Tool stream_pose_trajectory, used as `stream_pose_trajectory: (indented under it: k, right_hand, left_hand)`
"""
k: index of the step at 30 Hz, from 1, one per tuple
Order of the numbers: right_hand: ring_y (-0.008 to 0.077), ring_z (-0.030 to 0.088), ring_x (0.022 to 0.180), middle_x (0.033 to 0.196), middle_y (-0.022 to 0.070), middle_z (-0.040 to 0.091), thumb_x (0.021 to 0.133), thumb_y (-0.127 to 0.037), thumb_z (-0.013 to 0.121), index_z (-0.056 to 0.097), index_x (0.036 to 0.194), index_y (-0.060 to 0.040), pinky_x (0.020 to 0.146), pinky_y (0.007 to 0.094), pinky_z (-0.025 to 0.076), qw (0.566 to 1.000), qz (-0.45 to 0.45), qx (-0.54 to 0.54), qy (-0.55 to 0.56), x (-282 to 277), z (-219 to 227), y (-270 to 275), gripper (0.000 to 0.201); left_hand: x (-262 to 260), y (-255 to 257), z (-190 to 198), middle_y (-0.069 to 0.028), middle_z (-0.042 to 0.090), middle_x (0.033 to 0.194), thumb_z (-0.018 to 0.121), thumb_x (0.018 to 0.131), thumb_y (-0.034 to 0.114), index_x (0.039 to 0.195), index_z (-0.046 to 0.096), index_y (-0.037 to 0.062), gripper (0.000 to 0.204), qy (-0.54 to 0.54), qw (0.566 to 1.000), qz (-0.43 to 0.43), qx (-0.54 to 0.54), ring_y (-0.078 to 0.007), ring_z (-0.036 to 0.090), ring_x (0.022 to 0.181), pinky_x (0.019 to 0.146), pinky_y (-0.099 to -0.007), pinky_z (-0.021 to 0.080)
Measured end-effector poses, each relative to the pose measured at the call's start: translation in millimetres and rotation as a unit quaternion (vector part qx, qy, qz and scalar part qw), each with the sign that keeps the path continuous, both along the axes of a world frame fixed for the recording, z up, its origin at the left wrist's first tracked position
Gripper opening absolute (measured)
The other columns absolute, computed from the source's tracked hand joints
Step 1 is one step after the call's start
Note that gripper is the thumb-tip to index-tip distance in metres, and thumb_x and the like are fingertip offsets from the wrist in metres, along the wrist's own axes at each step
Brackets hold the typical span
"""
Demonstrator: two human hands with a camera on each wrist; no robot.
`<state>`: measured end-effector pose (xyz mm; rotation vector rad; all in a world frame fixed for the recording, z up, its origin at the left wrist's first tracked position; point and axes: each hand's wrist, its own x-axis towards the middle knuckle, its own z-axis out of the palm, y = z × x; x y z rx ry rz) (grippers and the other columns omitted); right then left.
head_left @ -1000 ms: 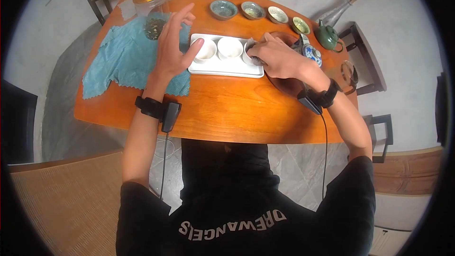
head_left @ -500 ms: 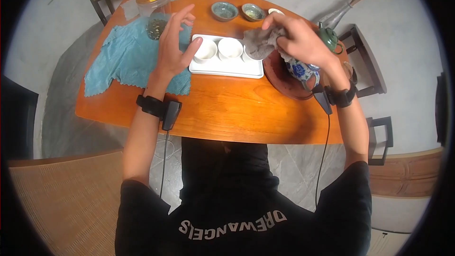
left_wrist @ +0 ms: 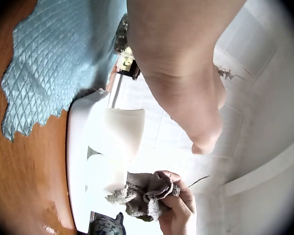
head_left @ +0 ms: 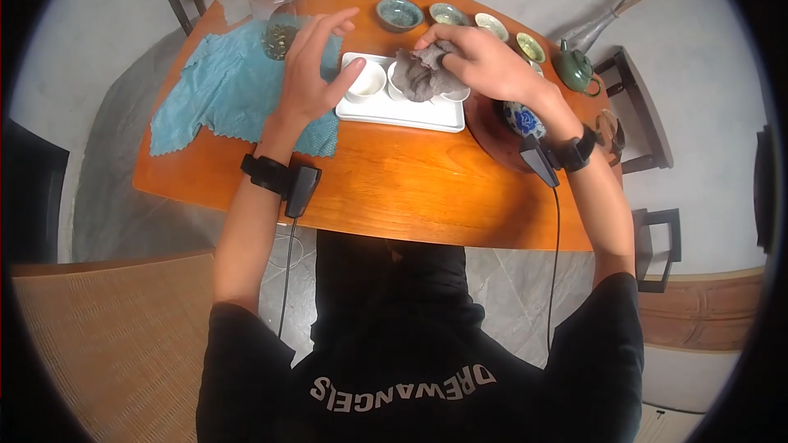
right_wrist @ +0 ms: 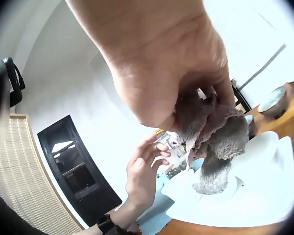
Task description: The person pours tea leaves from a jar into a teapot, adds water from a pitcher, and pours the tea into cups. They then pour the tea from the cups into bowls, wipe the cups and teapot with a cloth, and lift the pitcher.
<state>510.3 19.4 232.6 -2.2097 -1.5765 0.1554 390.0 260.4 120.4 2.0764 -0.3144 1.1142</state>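
Note:
A crumpled grey cloth (head_left: pixel 427 74) is pinched in the right hand (head_left: pixel 497 66), over the middle and right of three white cups on a white tray (head_left: pixel 398 116). In the right wrist view the cloth (right_wrist: pixel 215 142) hangs from the curled fingers down toward a cup. The left hand (head_left: pixel 316 74) is raised beside the left white cup (head_left: pixel 366 82), fingers extended and holding nothing. That cup (left_wrist: pixel 125 131) stands below the left hand (left_wrist: pixel 186 88) in the left wrist view. The cloth partly hides the other two cups.
A blue cloth (head_left: pixel 222 90) and a gold-lidded jar (head_left: pixel 277 8) lie to the left. Several small bowls line the back, beginning with a dark one (head_left: pixel 400 14). A green teapot (head_left: pixel 574 68) and a blue-and-white pot (head_left: pixel 521 119) are on the right.
The right hand rose from the right cup with the grey cloth, then moved left over the middle cup. The left hand has kept its raised pose.

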Motion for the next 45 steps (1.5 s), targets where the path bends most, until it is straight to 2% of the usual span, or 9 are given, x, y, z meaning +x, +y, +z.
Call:
stream_pose_trajectory:
  k: [5,10,18,21,27,34,36,38,45]
  right_hand:
    - [0.0115,0.061,0.082,0.094,0.0062,0.068,0.092,-0.006,0.05,0.065,0.12,-0.0026,0.079,0.0284,0.052,0.978,-0.069,0.101,0.166,-4.9,16.6,-9.0,0.032]
    - [0.0128,0.062,0.096,0.111,0.0093,0.065,0.086,0.001,0.047,0.06,0.121,-0.0009,0.083,0.0279,0.053,0.909,-0.076,0.173,0.371,-28.4,22.8,-22.4,0.037]
    - [0.0168,0.063,0.114,0.126,0.007,0.06,0.098,-0.017,0.049,0.054,0.131,-0.0089,0.093,0.0355,0.056,0.667,-0.081,0.251,0.696,-55.9,-20.8,-64.7,0.034]
    - [0.0151,0.062,0.117,0.129,0.0077,0.061,0.105,-0.045,0.058,0.052,0.138,-0.0092,0.094,0.0339,0.055,0.692,-0.1,0.271,0.662,-69.7,-35.5,-57.5,0.049]
    - [0.0153,0.07,0.098,0.116,0.0096,0.069,0.097,-0.016,0.073,0.053,0.135,-0.0061,0.084,0.026,0.056,0.819,-0.133,0.245,0.502,-69.3,-33.2,-69.3,0.044]
    - [0.0196,0.073,0.098,0.116,0.0104,0.069,0.101,-0.003,0.061,0.054,0.137,-0.0036,0.074,0.0295,0.061,0.773,-0.093,0.301,0.551,-75.0,-2.1,-60.5,0.037]
    - [0.0153,0.072,0.091,0.11,0.0076,0.07,0.1,-0.007,0.064,0.058,0.135,-0.0054,0.072,0.026,0.057,0.773,-0.066,0.291,0.56,-54.0,-2.6,-58.9,0.036]
    - [0.0103,0.067,0.081,0.103,0.003,0.069,0.098,-0.013,0.07,0.066,0.126,-0.007,0.069,0.0217,0.052,0.873,-0.079,0.204,0.437,-39.5,8.1,-52.1,0.029]
    - [0.0112,0.065,0.077,0.084,0.0051,0.072,0.09,-0.018,0.074,0.077,0.103,-0.0037,0.072,0.0281,0.051,0.987,-0.047,0.043,0.144,-7.7,10.5,-1.9,0.019]
  left_hand:
    - [-1.5,-12.9,18.7,-0.0121,0.065,0.13,0.08,0.081,0.017,0.143,0.056,0.0076,0.067,-0.012,0.999,0.015,0.049,-0.028,0.06,0.118,0.103,-0.041,0.044]
    - [3.1,-54.7,56.5,-0.0132,0.069,0.128,0.079,0.085,0.022,0.14,0.059,0.0053,0.062,0.127,0.988,-0.074,0.051,-0.0333,0.063,0.12,0.102,-0.043,0.049]
    - [7.1,-66.3,75.9,-0.0079,0.065,0.112,0.052,0.097,0.002,0.118,0.058,0.0014,0.021,0.251,0.943,-0.211,-0.054,-0.0184,0.064,0.106,0.093,-0.0334,0.049]
    - [14.3,-77.6,76.5,-0.0026,0.057,0.108,0.049,0.098,0.0,0.11,0.056,0.0038,0.015,0.219,0.906,-0.335,-0.136,-0.0134,0.059,0.103,0.091,-0.031,0.047]
    - [9.4,-70.9,90.4,0.0003,0.06,0.104,0.05,0.097,0.0,0.108,0.061,0.0063,0.017,0.292,0.845,-0.364,-0.261,-0.0067,0.057,0.1,0.083,-0.0248,0.05]
    - [1.9,-64.3,89.4,-0.0024,0.061,0.113,0.055,0.1,0.002,0.11,0.067,0.002,0.015,0.303,0.815,-0.384,-0.311,-0.0117,0.061,0.106,0.095,-0.0259,0.052]
    - [6.9,-60.9,80.6,-0.0036,0.063,0.113,0.063,0.098,0.0,0.105,0.072,-0.0017,0.012,0.222,0.915,-0.297,-0.158,-0.0131,0.063,0.105,0.096,-0.0272,0.052]
    - [13.1,-53.2,70.8,-0.0041,0.064,0.113,0.066,0.096,-0.001,0.105,0.073,-0.002,0.012,0.199,0.922,-0.296,-0.154,-0.0135,0.063,0.105,0.096,-0.0279,0.052]
    - [13.0,-20.0,32.9,-0.0083,0.067,0.121,0.066,0.092,-0.003,0.107,0.073,0.0013,0.017,0.14,0.97,-0.181,-0.083,-0.0158,0.064,0.109,0.098,-0.0318,0.051]
